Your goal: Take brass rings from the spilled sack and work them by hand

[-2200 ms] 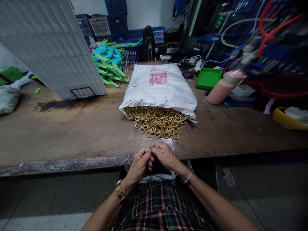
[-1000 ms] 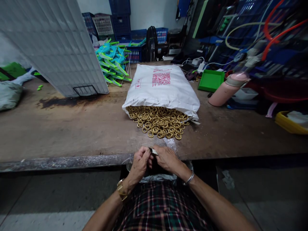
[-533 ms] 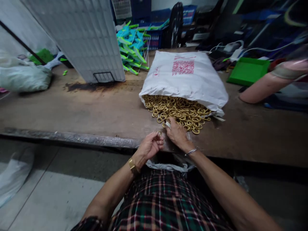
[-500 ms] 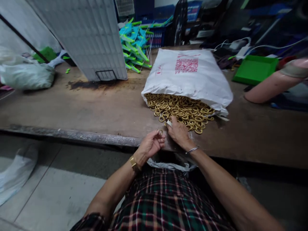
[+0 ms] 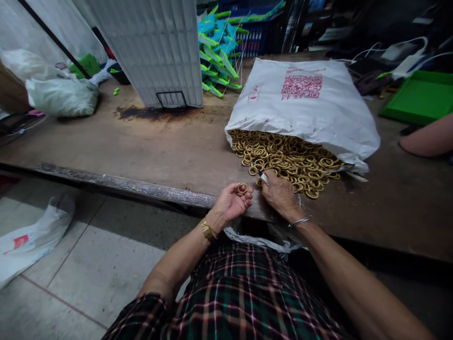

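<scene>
My left hand (image 5: pixel 231 202), palm turned up near the table's front edge, pinches a single brass-coloured ring (image 5: pixel 242 189) between thumb and fingers. Beside it, my right hand (image 5: pixel 281 191) is closed around a small white tool (image 5: pixel 264 178) with a dark tip; its exact kind is too small to make out. That hand rests at the near edge of a heap of brass-coloured rings (image 5: pixel 283 153). The rings spill from the mouth of a white sack (image 5: pixel 300 106) printed with a red code, which lies on the table.
On the wooden table (image 5: pixel 141 156) stands a tall pale ribbed panel (image 5: pixel 155 56). Blue and lime-green parts (image 5: pixel 219 52) are piled behind it. A green tray (image 5: pixel 421 97) and a pink rounded object (image 5: pixel 428 137) lie right. A plastic bag (image 5: pixel 63 97) sits left.
The view has swung left, so the table's things appear farther right. My left hand has turned and shows its ring more plainly. My right hand stays by the heap with the white tool.
</scene>
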The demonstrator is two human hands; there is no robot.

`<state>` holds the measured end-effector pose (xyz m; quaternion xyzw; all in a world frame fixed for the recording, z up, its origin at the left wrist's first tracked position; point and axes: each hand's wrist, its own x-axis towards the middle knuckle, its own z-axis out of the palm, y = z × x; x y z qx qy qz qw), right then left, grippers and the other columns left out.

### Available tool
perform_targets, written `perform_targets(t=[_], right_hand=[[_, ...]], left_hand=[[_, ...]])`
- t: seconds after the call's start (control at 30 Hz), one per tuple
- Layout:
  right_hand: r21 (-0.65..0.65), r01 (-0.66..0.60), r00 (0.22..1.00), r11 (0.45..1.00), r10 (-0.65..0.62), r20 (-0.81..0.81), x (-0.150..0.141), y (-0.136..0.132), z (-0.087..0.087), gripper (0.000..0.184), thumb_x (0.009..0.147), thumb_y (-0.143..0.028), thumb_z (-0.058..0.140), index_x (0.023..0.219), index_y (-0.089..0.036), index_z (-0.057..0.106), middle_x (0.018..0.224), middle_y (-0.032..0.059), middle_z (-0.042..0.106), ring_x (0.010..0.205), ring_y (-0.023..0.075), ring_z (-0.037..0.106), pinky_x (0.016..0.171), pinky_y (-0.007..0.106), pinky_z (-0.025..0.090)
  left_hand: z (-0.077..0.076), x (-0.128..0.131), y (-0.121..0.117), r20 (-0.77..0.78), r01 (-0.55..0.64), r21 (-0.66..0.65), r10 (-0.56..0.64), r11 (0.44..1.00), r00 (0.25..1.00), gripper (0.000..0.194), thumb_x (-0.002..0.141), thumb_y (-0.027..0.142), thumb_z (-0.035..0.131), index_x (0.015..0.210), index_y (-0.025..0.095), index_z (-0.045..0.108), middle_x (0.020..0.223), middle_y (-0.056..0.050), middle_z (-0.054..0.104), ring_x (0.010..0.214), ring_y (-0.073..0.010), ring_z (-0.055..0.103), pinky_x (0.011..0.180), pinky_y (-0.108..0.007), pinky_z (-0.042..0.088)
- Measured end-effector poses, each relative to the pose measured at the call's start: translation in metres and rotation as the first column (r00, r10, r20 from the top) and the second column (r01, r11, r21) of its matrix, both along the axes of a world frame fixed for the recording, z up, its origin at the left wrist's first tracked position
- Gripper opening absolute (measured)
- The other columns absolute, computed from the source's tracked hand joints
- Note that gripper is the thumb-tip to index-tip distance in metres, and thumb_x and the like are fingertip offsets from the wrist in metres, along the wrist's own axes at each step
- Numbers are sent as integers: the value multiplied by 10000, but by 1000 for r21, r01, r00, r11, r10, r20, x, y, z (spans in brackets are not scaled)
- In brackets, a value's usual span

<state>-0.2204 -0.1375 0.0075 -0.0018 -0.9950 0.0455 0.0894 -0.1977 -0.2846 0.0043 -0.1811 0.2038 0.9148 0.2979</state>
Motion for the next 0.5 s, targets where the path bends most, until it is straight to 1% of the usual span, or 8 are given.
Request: perform_targets(t=[0.1,0.17,0.23,0.3,0.37,0.4,0.47,0.5], right_hand=[[-80,-76,996,994,71,-58,1,7,-5,209,813,-223,439,948,-154,582,646,68,611,551,170,510,519,263,208],[-153,-135,987,979,120,-103,2,12,-8,202,798,-234,448,918,-157,592,630,55,601,543,167,501,525,257,243],[-254,-187,978,949,156,-136,5,16,-10,193,794,-265,449,875,-168,595,627,43,593,547,164,504,531,249,281],[-364,-228,972,903,186,-147,11,17,-9,192,797,-289,438,832,-178,590,631,33,585,554,156,508,533,239,313],[-447,-249,968,859,205,-145,18,16,-6,194,799,-305,433,800,-183,583,619,19,569,536,141,496,523,228,328],[-475,-254,967,842,208,-148,21,15,-5,193,798,-311,435,787,-184,581,610,13,561,523,133,485,515,225,330],[-525,-265,964,809,216,-152,27,13,-2,184,793,-318,447,773,-187,575,607,4,559,514,123,474,510,220,336],[-549,-271,963,791,224,-153,30,13,-2,178,792,-316,449,768,-188,572,612,2,561,521,121,476,513,218,342]], left_hand=[[0,0,-1,-15,-2,1,2,1000,1000,227,814,195,407,640,111,527,629,-66,578,493,-97,523,469,-196,414],[-1,0,-1,-39,17,3,-17,1000,999,181,786,176,421,702,105,564,614,-60,576,479,-102,516,455,-199,405],[-2,0,-2,-71,37,0,-37,999,997,164,765,178,442,726,102,582,610,-58,576,487,-110,523,455,-205,407],[-4,0,-1,-102,37,-20,-39,999,994,175,759,213,468,657,106,561,622,-61,579,522,-119,544,473,-217,421],[-4,1,0,-138,17,-78,-27,997,990,202,750,251,509,599,117,520,643,-52,578,556,-118,560,498,-220,435],[-4,2,2,-166,2,-129,-24,992,986,192,734,263,540,606,122,513,656,-41,577,565,-113,562,503,-217,437],[-3,5,5,-239,-32,-261,-32,965,970,176,691,284,606,668,136,515,669,-14,568,556,-99,550,481,-198,419],[-2,6,7,-278,-50,-326,-46,944,959,200,672,301,633,702,146,510,664,1,559,533,-89,531,454,-183,395]])
